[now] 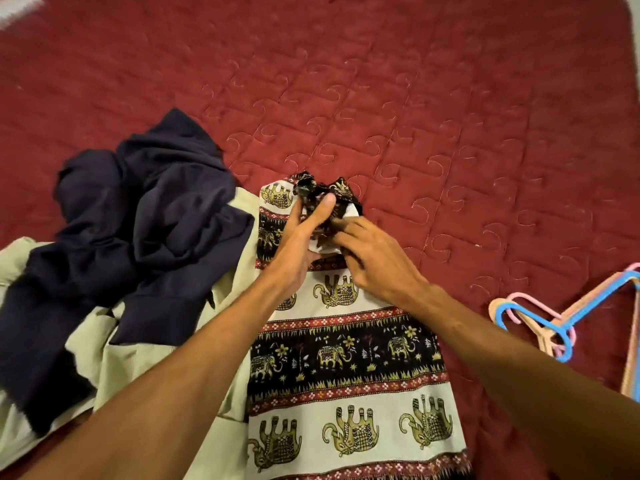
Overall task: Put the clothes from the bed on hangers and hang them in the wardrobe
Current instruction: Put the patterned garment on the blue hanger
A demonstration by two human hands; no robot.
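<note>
The bed [433, 98] filled my feed, a dark red quilt stitched in squares and curls, with a blurred white patch [15, 8] at the far left corner that I could not identify. In the middle lay the elephant-print garment [346, 358], cream and black bands with red borders, stretching from the near edge away from me. Its far end was bunched into a dark knot of cloth, and both hands were there. The left hand [301, 247] had its grip closed on that bunch, thumb stuck up along the fabric. The right hand [377, 261] sat just beside it, fingers curled into the same bunch, so that grip was grasping cloth too. Exactly how the fingertips lay inside the folds I could not tell.

Both forearms crossed over the print and hid part of its upper bands from me. On the left, a navy garment [156, 209] was heaped in a rumpled pile on top of a pale green garment [145, 368], and the green one ran right up against the print's left edge. Well off to the right, across bare red quilt, lay a cluster of plastic hangers [540, 323], pink, blue and peach, hooks overlapping and pointing toward the clothes, their bodies cut off by the frame edge.
</note>
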